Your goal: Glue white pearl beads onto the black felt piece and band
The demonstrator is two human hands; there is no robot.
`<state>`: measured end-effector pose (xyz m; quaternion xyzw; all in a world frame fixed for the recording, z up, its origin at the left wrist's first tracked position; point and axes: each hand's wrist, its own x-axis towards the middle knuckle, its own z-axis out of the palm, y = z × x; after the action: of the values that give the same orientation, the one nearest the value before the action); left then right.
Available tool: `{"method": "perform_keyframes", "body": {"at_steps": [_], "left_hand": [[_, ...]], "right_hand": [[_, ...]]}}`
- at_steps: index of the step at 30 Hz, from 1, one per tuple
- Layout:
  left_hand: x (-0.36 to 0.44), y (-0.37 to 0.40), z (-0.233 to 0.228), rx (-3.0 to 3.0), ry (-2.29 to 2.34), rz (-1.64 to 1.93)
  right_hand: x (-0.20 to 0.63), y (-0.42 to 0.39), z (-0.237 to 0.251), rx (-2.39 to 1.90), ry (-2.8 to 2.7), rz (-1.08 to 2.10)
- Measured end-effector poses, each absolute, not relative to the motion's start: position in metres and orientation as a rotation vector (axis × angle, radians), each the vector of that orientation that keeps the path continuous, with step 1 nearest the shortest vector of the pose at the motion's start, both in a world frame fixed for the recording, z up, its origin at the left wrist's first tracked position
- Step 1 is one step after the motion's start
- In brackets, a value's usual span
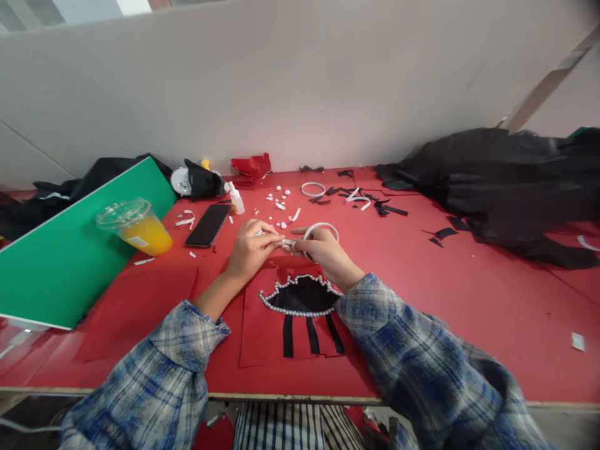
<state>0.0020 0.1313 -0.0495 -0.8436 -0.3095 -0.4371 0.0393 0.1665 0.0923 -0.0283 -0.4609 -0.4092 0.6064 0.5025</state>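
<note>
White strip pinched between both hands: left hand, right hand, above red sheet.

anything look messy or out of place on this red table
Mostly scraps: black offcuts and white strips lie scattered behind the hands, with small white bits loose near the phone. The orange drink cup appears tilted against the green board. Nothing looks spilled.
</note>
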Motion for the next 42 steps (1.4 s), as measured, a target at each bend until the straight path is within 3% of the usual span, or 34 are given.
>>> {"method": "perform_keyframes", "body": {"at_steps": [8, 14, 23, 42], "left_hand": [[0.001, 0.133, -0.051, -2.622, -0.949, -1.214], [0.000, 0.135, -0.051, -2.721, -1.018, -1.129], [0.001, 0.135, -0.053, -2.890, -1.213, -1.316], [0.007, 0.129, -0.045, -2.866, -1.449, -1.532]], "right_hand": [[0.167, 0.092, -0.029, -1.102, -1.052, 1.472], [0.171, 0.099, -0.039, -1.236, -1.291, 1.284], [0.171, 0.094, -0.027, -1.144, -1.129, 1.465], [0.169, 0.095, -0.026, -1.086, -1.316, 1.344]]}}
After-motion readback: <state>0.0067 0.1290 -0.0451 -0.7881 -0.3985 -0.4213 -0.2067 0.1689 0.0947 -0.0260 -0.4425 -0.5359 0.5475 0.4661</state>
